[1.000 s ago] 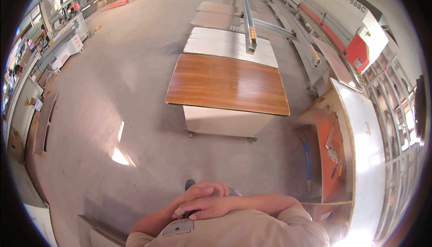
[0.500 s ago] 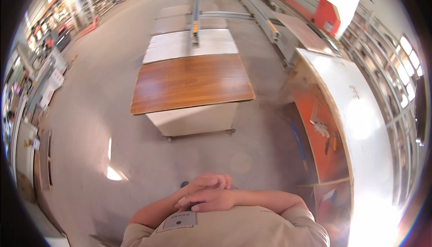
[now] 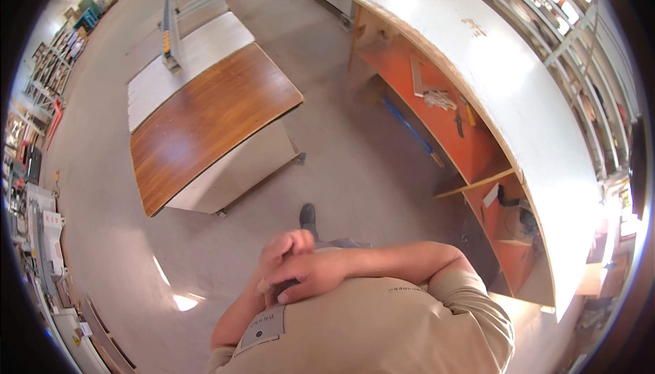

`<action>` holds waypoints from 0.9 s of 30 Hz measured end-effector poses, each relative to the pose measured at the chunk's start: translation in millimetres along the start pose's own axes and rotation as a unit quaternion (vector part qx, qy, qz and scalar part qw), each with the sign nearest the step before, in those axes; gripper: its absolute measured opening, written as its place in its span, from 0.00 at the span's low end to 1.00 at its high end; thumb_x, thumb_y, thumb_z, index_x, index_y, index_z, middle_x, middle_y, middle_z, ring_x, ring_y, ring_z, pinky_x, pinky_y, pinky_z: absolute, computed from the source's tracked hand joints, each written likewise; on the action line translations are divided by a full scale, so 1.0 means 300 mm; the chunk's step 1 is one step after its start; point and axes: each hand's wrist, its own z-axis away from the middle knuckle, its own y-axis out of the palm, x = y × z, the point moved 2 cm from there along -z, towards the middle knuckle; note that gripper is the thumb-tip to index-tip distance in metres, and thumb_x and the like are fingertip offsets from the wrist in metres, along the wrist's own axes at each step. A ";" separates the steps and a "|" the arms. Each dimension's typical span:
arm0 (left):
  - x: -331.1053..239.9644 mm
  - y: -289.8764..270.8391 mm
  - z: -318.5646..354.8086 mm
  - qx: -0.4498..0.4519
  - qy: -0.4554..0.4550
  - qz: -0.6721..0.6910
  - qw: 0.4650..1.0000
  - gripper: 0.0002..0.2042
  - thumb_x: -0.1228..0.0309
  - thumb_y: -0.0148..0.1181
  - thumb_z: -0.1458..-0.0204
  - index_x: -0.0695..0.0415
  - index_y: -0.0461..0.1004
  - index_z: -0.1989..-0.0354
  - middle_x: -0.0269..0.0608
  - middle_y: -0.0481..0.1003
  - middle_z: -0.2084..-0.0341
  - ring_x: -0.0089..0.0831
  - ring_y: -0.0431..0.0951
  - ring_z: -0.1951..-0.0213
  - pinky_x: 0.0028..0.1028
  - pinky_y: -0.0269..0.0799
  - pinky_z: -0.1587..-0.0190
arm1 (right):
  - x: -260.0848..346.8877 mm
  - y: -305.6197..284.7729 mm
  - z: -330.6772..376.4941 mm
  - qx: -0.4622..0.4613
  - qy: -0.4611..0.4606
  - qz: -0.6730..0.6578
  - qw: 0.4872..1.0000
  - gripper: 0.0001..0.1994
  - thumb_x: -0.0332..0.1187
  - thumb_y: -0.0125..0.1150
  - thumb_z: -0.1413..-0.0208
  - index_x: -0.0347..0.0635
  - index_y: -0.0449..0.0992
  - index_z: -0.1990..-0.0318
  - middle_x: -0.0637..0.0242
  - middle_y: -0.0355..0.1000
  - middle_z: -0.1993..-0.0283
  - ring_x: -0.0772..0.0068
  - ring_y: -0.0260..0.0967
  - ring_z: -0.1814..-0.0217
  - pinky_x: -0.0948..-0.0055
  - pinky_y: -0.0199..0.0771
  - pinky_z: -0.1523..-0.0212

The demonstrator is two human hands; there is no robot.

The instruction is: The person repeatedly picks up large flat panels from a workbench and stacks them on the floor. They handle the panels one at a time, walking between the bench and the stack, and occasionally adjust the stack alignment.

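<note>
Beige shirt front: right hand [image 3: 310, 275] lies clasped over left hand [image 3: 280, 255], possibly over something small and dark, cannot tell | view has swung right since a second ago; brown-topped cart [image 3: 205, 118] now far left, white workbench [image 3: 505, 94] right | hands unmoved.

The right hand [image 3: 310, 275] lies over the left hand [image 3: 280, 255], hiding most of its palm and whatever dark thing sits between them (too covered to name). Only 1 shoe [image 3: 308, 215] shows. Tools on the orange shelf [image 3: 443, 111] are too small to identify.
</note>
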 end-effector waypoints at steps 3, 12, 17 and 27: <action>0.128 -0.332 0.092 -0.296 -0.022 0.039 0.954 0.15 0.61 0.48 0.37 0.55 0.66 0.74 0.34 0.68 0.74 0.27 0.67 0.70 0.29 0.65 0.64 | -0.005 -0.111 0.048 -0.079 0.042 -0.012 0.996 0.19 0.29 0.58 0.40 0.33 0.69 0.42 0.56 0.76 0.52 0.64 0.73 0.47 0.65 0.72 0.46; 0.767 -0.257 0.780 -0.731 -0.167 0.228 0.622 0.13 0.60 0.47 0.37 0.50 0.67 0.73 0.31 0.67 0.79 0.29 0.70 0.75 0.34 0.70 0.68 | -0.051 -0.479 0.026 -0.062 0.046 -0.033 0.996 0.21 0.32 0.60 0.40 0.33 0.68 0.41 0.53 0.76 0.53 0.61 0.76 0.49 0.64 0.74 0.46; 0.745 -0.019 0.557 -0.756 -0.134 0.302 0.565 0.13 0.60 0.46 0.37 0.51 0.69 0.72 0.33 0.69 0.78 0.30 0.71 0.75 0.34 0.71 0.69 | -0.021 -0.677 -0.027 0.007 0.150 0.024 0.988 0.21 0.30 0.61 0.41 0.37 0.69 0.41 0.56 0.76 0.51 0.60 0.74 0.46 0.63 0.73 0.44; 0.559 0.250 0.012 -0.780 -0.041 0.357 0.513 0.14 0.62 0.44 0.37 0.54 0.73 0.69 0.36 0.73 0.78 0.32 0.74 0.75 0.35 0.73 0.71 | -0.021 -1.015 0.097 0.019 0.109 0.273 0.956 0.21 0.33 0.66 0.46 0.39 0.72 0.45 0.54 0.76 0.50 0.49 0.73 0.48 0.61 0.73 0.48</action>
